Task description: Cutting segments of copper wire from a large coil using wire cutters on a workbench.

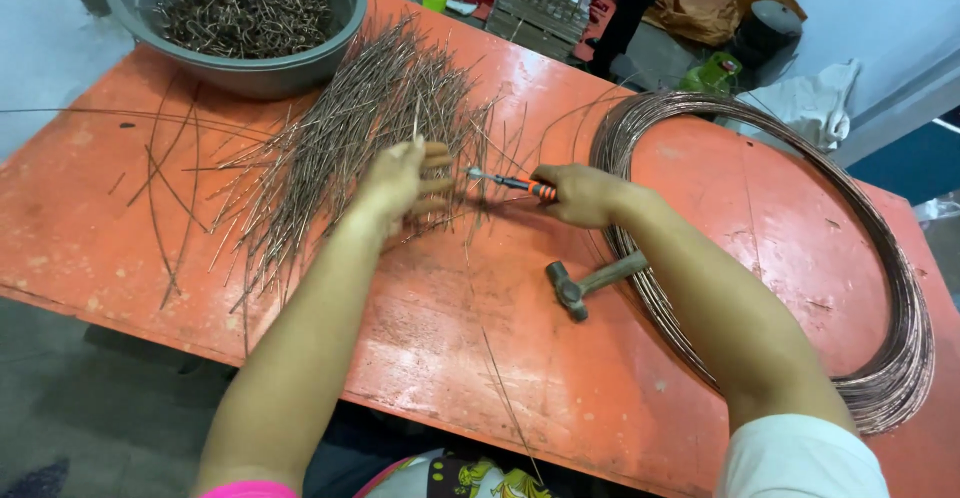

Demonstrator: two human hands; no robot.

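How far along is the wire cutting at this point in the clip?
Done: a pile of cut straight wire lengths lies on the orange table, and the grey basin holds bent pieces. In hand: the left hand is at the pile; the right hand grips orange-handled pliers. Left: a large wire coil remains uncut.

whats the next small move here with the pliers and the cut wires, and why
Probably bring the tool tip onto the wire piece at the left hand. The right hand holds the orange-handled pliers pointing at that hand, which rests on the pile of cut wires. Whether a single wire is pinched there is unclear.
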